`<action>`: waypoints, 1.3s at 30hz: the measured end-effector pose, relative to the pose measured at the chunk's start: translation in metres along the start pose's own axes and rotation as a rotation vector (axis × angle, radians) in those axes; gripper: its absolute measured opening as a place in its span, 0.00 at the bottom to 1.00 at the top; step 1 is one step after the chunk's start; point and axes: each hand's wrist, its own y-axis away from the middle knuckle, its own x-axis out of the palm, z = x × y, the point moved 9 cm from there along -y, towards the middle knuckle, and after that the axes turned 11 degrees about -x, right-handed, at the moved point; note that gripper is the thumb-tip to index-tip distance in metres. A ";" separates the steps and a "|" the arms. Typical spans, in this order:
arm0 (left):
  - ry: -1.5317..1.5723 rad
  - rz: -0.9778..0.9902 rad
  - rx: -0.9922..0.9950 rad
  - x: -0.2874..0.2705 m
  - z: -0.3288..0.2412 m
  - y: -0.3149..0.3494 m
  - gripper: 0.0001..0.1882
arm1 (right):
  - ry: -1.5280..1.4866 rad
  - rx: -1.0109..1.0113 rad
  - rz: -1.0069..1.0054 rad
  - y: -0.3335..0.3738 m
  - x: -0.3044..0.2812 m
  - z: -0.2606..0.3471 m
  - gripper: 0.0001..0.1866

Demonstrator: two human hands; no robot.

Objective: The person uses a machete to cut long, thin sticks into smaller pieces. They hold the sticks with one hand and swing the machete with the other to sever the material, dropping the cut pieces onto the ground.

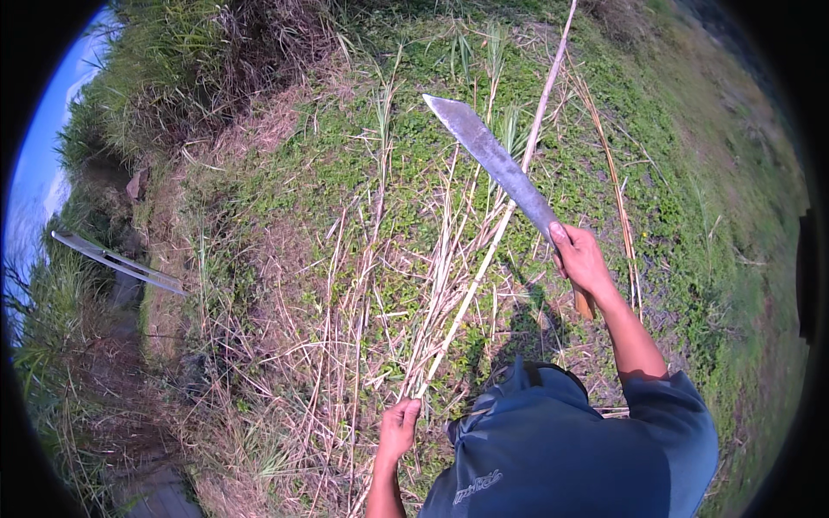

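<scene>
- Stalk (484, 263): long, thin, straight, pale and apparently dry; reference for all positions below. The long axis runs from the near end, up and rightward, away from the person.
- Left hand (397, 429): at the near end of the stalk; fingers curled closed around it, thumb uppermost.
- Right hand (579, 257): right of the stalk, closed around the machete (505, 168). It is nearer than the left hand to the point where blade and stalk cross.
- Machete: lies across the stalk in view, tip to its left, handle to its right. Contact between blade and stalk cannot be determined. Blade is grey metal, scuffed, broadening toward an angled tip; handle is orange-brown, apparently wood.
- Dry stems (440, 285): left of and beside the stalk; straw-coloured, thin, loosely bundled.
- Ground cover (665, 173): both sides of the stalk; low, leafy, green.
</scene>
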 end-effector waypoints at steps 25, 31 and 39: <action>0.281 0.625 -0.387 0.022 0.030 -0.018 0.28 | 0.044 -0.123 -0.341 -0.121 -0.144 -0.006 0.29; 0.397 0.682 -0.523 0.000 0.056 -0.031 0.25 | -0.102 -0.007 -0.152 -0.061 -0.076 -0.035 0.27; 0.405 0.846 -0.539 0.014 0.037 -0.025 0.29 | -0.221 0.007 -0.269 -0.085 -0.137 -0.027 0.25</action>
